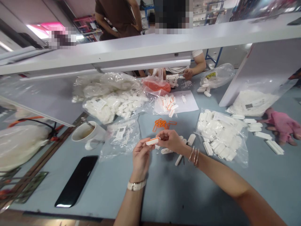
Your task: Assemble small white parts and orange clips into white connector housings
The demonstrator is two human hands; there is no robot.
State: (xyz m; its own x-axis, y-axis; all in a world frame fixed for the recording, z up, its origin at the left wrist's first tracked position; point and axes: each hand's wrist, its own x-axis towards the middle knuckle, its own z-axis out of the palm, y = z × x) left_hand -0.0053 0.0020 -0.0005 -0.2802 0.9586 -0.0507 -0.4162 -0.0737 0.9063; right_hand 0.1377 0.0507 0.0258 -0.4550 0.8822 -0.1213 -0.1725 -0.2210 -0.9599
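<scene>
Between my two hands, above the blue-grey table (160, 194), is a small white plastic piece with an orange rim (152, 141). My left hand (141, 152) pinches its left end. The fingertips of my right hand (171, 140) close on its right end; whether they also hold a tiny part cannot be made out. Just beyond lies a pile of orange rectangular frames (161, 123). Tiny white parts (157, 147) lie beneath the piece. Several white plastic pieces (191, 139) rest near my right wrist, partly hidden by it.
A mug with a spoon (81, 133) and a black phone (77, 180) stand and lie at left. Bags of white parts (122, 102) fill the back; another bag (222, 135) is at right, near a pink glove (283, 124). A white shelf (141, 47) crosses overhead. A co-worker's hand (188, 74) shows beyond.
</scene>
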